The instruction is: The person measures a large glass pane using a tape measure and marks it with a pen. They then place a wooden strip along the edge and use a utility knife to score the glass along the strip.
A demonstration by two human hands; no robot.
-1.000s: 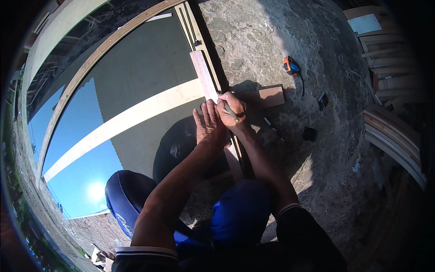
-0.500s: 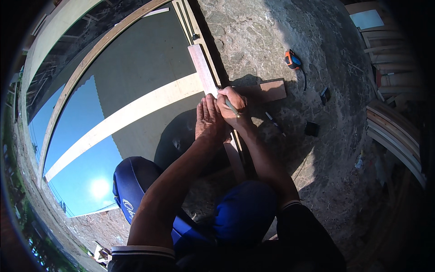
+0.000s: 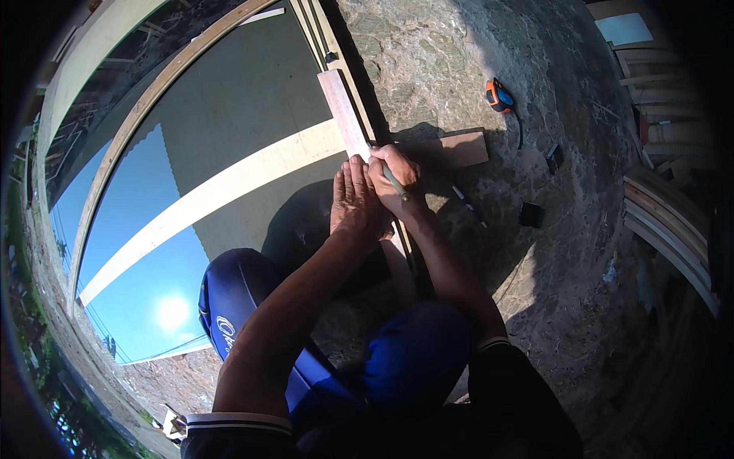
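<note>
My left hand [image 3: 353,203] lies with fingers stretched out over the joint of a pale wooden cross strip [image 3: 222,195] and a pinkish batten [image 3: 340,107]. Tight beside it, my right hand [image 3: 396,180] grips a slim olive pencil-like tool [image 3: 396,184], its tip at the batten. The batten lies along a slotted wooden rail [image 3: 319,30] with a small black fitting [image 3: 330,56], at the edge of a large reflective sheet [image 3: 245,76]. Another short board [image 3: 462,149] extends out to the right from under that rail.
An orange-and-black tape measure [image 3: 498,96], a pen [image 3: 468,203] and two small dark objects [image 3: 531,214] lie on rough stone ground [image 3: 428,53]. Stacked boards [image 3: 661,222] stand along the right. My blue-clad knees are below. A long curved-looking frame bar [image 3: 130,134] borders the sheet's left.
My left hand has shifted slightly up and right, its fingers drawing together beside my right hand. The right hand stays at the batten with the tool. The whole view has shifted a little.
</note>
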